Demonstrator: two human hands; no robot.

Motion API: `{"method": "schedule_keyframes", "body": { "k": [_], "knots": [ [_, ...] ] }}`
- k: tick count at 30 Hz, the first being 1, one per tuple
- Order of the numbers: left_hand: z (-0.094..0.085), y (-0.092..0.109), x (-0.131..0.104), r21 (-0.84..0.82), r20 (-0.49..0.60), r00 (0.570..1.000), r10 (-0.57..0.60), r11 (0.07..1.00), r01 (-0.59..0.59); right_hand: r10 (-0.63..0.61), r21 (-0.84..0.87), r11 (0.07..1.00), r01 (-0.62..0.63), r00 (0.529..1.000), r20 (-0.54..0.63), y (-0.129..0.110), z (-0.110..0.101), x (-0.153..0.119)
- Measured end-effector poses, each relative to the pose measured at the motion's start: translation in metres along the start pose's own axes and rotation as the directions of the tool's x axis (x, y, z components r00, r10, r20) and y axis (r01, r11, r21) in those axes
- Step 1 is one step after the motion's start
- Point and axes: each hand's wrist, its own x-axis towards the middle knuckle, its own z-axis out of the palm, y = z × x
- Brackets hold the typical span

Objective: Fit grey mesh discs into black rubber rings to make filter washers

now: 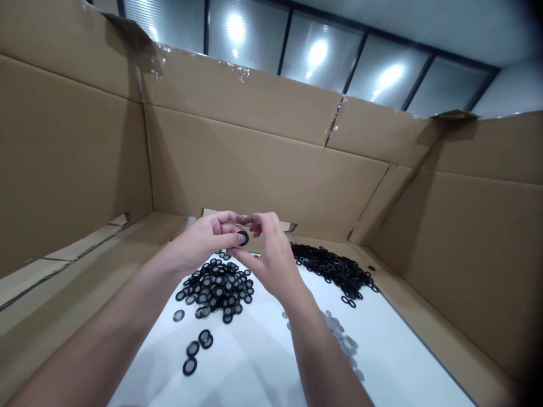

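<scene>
My left hand (pixel 212 236) is raised above the white surface, its thumb and fingers closed on a small black ring (pixel 243 237) with a paler centre. Facing it, my right hand (pixel 271 254) has curved fingers, with the thumb apart from them and nothing visible in its grip. The fingertips of both hands meet or overlap near the ring. Below the left hand lies a pile of black rings with grey discs in them (pixel 218 285). Several more such ringed discs (pixel 193 348) lie nearer to me.
A heap of plain black rings (pixel 335 268) lies at the back right of the white board (pixel 254 350). Loose translucent discs (pixel 345 342) are partly hidden by my right forearm. Tall cardboard walls (pixel 254 158) enclose the left, back and right sides.
</scene>
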Motion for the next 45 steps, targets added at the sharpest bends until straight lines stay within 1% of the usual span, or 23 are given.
{"method": "schedule_keyframes", "body": {
  "k": [3,8,10,11,13,14,16,17,18,19,21,22,23,24,26,27,29,33,36,39,41,44,45],
  "knots": [
    [0.0,0.0,0.001,-0.027,-0.009,1.0,0.008,1.0,-0.008,-0.036,0.01,0.999,0.036,0.999,0.036,0.001,-0.001,0.0],
    [0.0,-0.005,0.003,0.027,0.028,1.0,0.01,1.0,-0.011,0.042,-0.04,0.998,-0.046,0.995,-0.095,0.001,0.011,-0.001],
    [-0.002,-0.009,0.005,0.073,-0.018,0.999,0.029,0.997,-0.027,0.062,-0.046,0.997,-0.068,0.992,-0.114,0.002,0.004,0.001],
    [-0.004,-0.011,0.006,0.117,-0.057,0.997,0.046,0.992,-0.04,0.08,-0.045,0.995,-0.086,0.991,-0.111,0.005,-0.005,0.002],
    [-0.009,-0.016,0.011,0.255,-0.132,0.986,0.098,0.965,-0.062,0.156,-0.05,0.986,-0.162,0.982,-0.106,0.019,-0.033,0.001],
    [-0.013,-0.019,0.013,0.346,-0.153,0.981,0.122,0.936,-0.063,0.206,-0.063,0.975,-0.214,0.973,-0.107,0.031,-0.051,-0.002],
    [-0.02,-0.026,0.018,0.523,-0.157,0.977,0.142,0.851,-0.04,0.305,-0.179,0.931,-0.32,0.947,-0.106,0.066,-0.09,-0.018],
    [-0.023,-0.03,0.02,0.59,-0.145,0.98,0.137,0.807,-0.026,0.372,-0.259,0.888,-0.381,0.924,-0.082,0.088,-0.108,-0.031],
    [-0.026,-0.034,0.021,0.638,-0.13,0.983,0.128,0.77,-0.015,0.449,-0.345,0.829,-0.44,0.892,-0.057,0.112,-0.124,-0.049],
    [-0.029,-0.037,0.023,0.672,-0.118,0.986,0.116,0.74,-0.007,0.54,-0.437,0.754,-0.491,0.841,-0.014,0.135,-0.138,-0.07],
    [-0.032,-0.043,0.025,0.72,-0.118,0.987,0.108,0.694,0.01,0.724,-0.594,0.583,-0.555,0.686,0.07,0.178,-0.158,-0.117],
    [-0.033,-0.046,0.026,0.74,-0.123,0.986,0.112,0.673,0.016,0.764,-0.619,0.54,-0.571,0.641,0.075,0.195,-0.164,-0.141],
    [-0.034,-0.047,0.026,0.756,-0.13,0.984,0.121,0.655,0.019,0.788,-0.634,0.514,-0.578,0.61,0.083,0.208,-0.167,-0.163],
    [-0.034,-0.048,0.026,0.768,-0.135,0.982,0.13,0.64,0.021,0.801,-0.644,0.5,-0.579,0.591,0.092,0.217,-0.168,-0.183],
    [-0.034,-0.048,0.026,0.784,-0.136,0.981,0.136,0.621,0.022,0.816,-0.668,0.466,-0.58,0.573,0.073,0.227,-0.167,-0.212],
    [-0.034,-0.048,0.025,0.788,-0.133,0.982,0.131,0.615,0.025,0.82,-0.678,0.452,-0.579,0.57,0.059,0.229,-0.165,-0.221],
    [-0.033,-0.044,0.023,0.794,-0.111,0.987,0.115,0.607,0.019,0.819,-0.697,0.428,-0.575,0.573,0.031,0.231,-0.16,-0.23],
    [-0.03,-0.035,0.018,0.786,-0.053,0.993,0.101,0.618,-0.021,0.801,-0.721,0.418,-0.553,0.598,0.006,0.232,-0.147,-0.228],
    [-0.029,-0.03,0.015,0.781,-0.049,0.993,0.107,0.623,-0.029,0.782,-0.735,0.43,-0.524,0.624,0.013,0.227,-0.14,-0.225],
    [-0.029,-0.025,0.011,0.774,-0.048,0.994,0.097,0.632,-0.024,0.756,-0.753,0.439,-0.49,0.654,0.015,0.218,-0.139,-0.222],
    [-0.028,-0.021,0.007,0.763,-0.04,0.994,0.101,0.645,-0.034,0.738,-0.767,0.429,-0.478,0.675,-0.009,0.21,-0.141,-0.217],
    [-0.023,-0.017,0.002,0.762,-0.014,0.99,0.142,0.642,-0.082,0.701,-0.779,0.408,-0.476,0.71,-0.067,0.19,-0.14,-0.197],
    [-0.02,-0.017,0.001,0.766,0.018,0.988,0.151,0.634,-0.111,0.681,-0.773,0.426,-0.471,0.729,-0.069,0.179,-0.137,-0.186]
  ]
}}
